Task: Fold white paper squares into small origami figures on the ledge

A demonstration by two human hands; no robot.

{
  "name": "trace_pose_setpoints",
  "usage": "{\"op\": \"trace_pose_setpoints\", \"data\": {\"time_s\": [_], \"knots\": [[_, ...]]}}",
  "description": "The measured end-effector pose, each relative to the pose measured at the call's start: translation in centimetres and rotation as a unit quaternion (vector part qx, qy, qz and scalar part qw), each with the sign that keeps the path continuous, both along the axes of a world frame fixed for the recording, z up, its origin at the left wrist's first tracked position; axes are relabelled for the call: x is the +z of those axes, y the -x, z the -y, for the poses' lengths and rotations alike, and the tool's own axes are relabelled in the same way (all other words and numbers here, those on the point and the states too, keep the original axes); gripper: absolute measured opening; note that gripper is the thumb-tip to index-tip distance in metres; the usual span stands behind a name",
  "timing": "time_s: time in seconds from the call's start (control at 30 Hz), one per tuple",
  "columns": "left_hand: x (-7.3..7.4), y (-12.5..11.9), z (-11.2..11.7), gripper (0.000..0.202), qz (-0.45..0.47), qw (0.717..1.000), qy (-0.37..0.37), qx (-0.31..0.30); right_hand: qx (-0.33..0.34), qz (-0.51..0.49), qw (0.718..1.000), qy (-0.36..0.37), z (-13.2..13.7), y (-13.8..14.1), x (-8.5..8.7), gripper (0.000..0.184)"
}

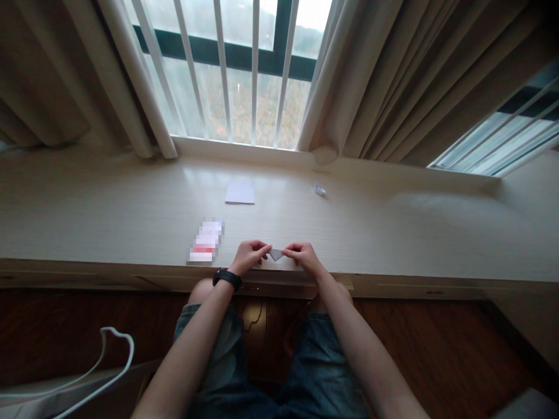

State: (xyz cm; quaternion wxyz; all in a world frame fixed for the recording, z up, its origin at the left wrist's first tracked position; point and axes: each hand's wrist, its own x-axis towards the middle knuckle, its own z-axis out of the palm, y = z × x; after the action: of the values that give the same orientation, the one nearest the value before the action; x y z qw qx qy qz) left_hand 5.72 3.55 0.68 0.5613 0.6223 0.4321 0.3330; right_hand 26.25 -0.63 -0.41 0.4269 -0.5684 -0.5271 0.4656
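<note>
Between my hands is a small folded piece of paper (276, 255), greyish white, its lower edge coming to a point. My left hand (251, 256), with a black watch on the wrist, pinches its left corner. The right corner is pinched in the fingers of my right hand (304, 256). Both hands are just above the desk's front edge. Beyond them lies a stack of white paper sheets (240, 191), and to its right a small folded paper piece (319, 189) that resembles a boat.
A pixelated, phone-shaped object (206, 241) lies on the desk (414, 233) left of my hands. Behind the desk are a barred window (236, 87) and beige curtains (371, 75). My knees are under the front edge. A white curved frame (131, 349) stands at lower left.
</note>
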Motion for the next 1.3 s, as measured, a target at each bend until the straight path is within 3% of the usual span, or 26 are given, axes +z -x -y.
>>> {"op": "trace_pose_setpoints", "data": {"time_s": [0.47,0.77,1.3], "knots": [[-1.3,0.1,-0.3,0.037,-0.033,0.998,-0.045,-0.023,-0.015,0.048,0.998,-0.035,-0.5,0.1,-0.8,0.037],[-1.0,-0.3,0.0,0.035,-0.060,0.997,-0.046,-0.028,-0.013,0.125,0.991,-0.052,-0.8,0.8,-1.4,0.030],[-0.8,-0.4,0.4,0.034,-0.117,0.987,-0.110,-0.030,-0.005,0.138,0.989,-0.054,-0.6,0.8,-1.0,0.031]]}}
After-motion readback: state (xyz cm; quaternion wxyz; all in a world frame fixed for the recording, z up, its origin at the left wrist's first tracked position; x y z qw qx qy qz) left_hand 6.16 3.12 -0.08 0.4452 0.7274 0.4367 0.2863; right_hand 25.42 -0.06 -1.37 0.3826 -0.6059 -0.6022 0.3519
